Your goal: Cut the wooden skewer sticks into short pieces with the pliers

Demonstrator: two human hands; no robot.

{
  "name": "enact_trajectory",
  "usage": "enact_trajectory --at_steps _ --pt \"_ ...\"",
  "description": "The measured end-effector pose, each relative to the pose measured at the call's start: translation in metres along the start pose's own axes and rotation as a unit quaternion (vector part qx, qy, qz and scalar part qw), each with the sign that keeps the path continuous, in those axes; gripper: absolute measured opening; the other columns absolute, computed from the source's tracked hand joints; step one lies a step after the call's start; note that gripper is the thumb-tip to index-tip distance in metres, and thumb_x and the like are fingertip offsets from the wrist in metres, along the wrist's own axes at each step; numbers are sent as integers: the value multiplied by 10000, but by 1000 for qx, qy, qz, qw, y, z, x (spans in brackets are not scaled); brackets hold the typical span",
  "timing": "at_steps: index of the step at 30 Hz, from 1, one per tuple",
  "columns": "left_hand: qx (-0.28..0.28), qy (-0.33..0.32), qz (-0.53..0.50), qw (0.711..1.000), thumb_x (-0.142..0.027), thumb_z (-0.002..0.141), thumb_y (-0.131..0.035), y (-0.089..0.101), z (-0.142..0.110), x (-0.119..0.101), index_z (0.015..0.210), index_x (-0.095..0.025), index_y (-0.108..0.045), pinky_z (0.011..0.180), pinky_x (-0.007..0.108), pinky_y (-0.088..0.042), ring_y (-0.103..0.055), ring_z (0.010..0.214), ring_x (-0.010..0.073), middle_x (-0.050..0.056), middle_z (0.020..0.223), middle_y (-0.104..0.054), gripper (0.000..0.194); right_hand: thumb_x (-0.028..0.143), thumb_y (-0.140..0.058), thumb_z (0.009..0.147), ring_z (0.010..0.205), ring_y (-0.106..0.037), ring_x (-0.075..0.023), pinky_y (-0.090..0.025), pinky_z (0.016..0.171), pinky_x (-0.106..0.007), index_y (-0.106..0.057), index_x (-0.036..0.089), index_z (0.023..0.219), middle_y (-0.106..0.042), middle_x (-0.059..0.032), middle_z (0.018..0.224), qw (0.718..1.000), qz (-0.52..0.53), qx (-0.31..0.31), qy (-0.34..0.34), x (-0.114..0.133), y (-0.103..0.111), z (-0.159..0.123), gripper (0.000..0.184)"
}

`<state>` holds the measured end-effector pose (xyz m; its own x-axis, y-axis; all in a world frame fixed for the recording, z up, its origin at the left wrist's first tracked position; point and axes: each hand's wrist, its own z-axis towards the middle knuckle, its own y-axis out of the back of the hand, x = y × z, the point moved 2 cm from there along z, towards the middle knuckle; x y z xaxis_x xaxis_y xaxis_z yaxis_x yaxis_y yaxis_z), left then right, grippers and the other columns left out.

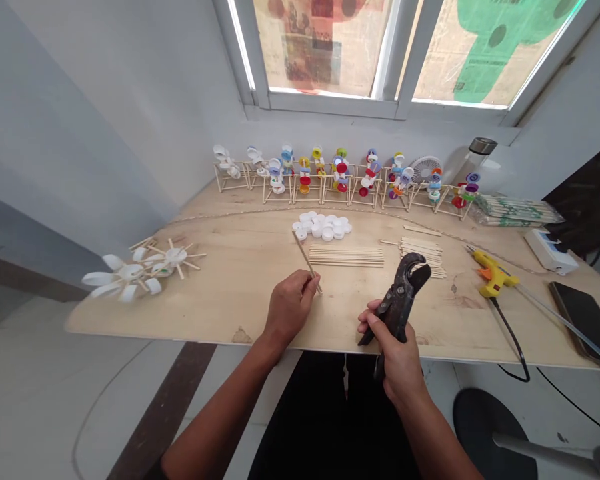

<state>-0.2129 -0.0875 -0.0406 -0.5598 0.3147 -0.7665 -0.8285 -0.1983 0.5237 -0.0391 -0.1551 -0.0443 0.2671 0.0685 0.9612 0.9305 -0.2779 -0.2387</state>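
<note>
My left hand (290, 303) is closed on a thin wooden stick (303, 252) that slants up and left from the fingers; whether it is one stick or a pair I cannot tell. My right hand (401, 360) grips a black pipe cutter (399, 301) by its handles, with the hooked jaw raised and gaping. Nothing lies between its blades. Just beyond my left hand is a row of long wooden sticks (347, 256). Past the cutter lies a stack of shorter stick pieces (423, 252). White bottle caps (325, 227) sit bunched behind the long sticks.
Several stick frames with coloured caps (340, 175) line the wall. White wheel-like pieces (130, 272) lie at the left. A yellow glue gun (493, 272), phone (580, 320), power strip (550, 250), bagged sticks (515, 210), clear bottle (473, 163) and small fan (427, 169) occupy the right.
</note>
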Motion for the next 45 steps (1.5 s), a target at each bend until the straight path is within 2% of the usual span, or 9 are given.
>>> enact_trajectory --at_steps 5,8,16,23,29,33,39,45 --pt "14 -34 64 997 -272 804 -470 -8 -2 4 662 -194 -518 590 235 -356 -540 627 143 23 712 -613 169 331 -654 709 659 -570 -146 -458 675 -299 -583 177 883 -616 -13 743 1000 1 4 -5 0 1 -2 243" --pt "23 -32 64 997 -276 803 -468 -8 -2 4 655 -195 -512 601 237 -345 -532 635 146 26 719 -606 175 327 -656 707 661 -575 -146 -458 680 -301 -585 181 888 -618 -13 748 1000 3 6 -10 0 1 -1 243" --pt "32 -31 32 999 -265 766 -517 -7 6 -1 578 -198 -502 549 232 -276 -441 529 125 -9 588 -521 200 334 -657 704 663 -571 -152 -451 676 -302 -589 177 896 -619 -14 749 1000 7 12 -18 1 4 -1 257" --pt "45 -38 67 996 -276 801 -465 -9 2 1 634 -199 -513 567 239 -300 -478 575 135 7 640 -549 190 322 -649 717 676 -568 -153 -449 688 -314 -579 177 913 -615 -19 756 1000 6 22 -20 1 4 -2 254" --pt "53 -26 49 997 -294 783 -480 -8 4 1 615 -201 -525 552 245 -291 -471 549 139 8 603 -540 197 349 -656 707 665 -568 -152 -450 675 -300 -582 178 909 -613 -15 749 999 -8 27 -18 1 3 -3 275" --pt "51 -23 -7 998 -268 744 -529 -6 8 -1 596 -205 -538 546 239 -290 -469 538 138 9 600 -552 162 350 -654 712 669 -571 -146 -447 677 -287 -581 185 912 -616 -9 757 999 -20 37 -14 4 3 -5 270" --pt "81 -17 -35 996 -230 720 -554 2 13 -12 500 -198 -477 495 225 -249 -387 448 111 -23 496 -485 235 325 -591 767 689 -554 -150 -434 685 -293 -556 190 942 -595 -11 782 987 -121 94 37 21 8 -3 225" --pt "143 -23 -79 986 -230 732 -554 18 15 -30 494 -194 -512 476 219 -259 -427 447 113 -13 488 -511 245 285 -549 776 707 -560 -177 -414 636 -283 -550 223 942 -603 -7 795 935 -322 117 97 36 15 1 177"
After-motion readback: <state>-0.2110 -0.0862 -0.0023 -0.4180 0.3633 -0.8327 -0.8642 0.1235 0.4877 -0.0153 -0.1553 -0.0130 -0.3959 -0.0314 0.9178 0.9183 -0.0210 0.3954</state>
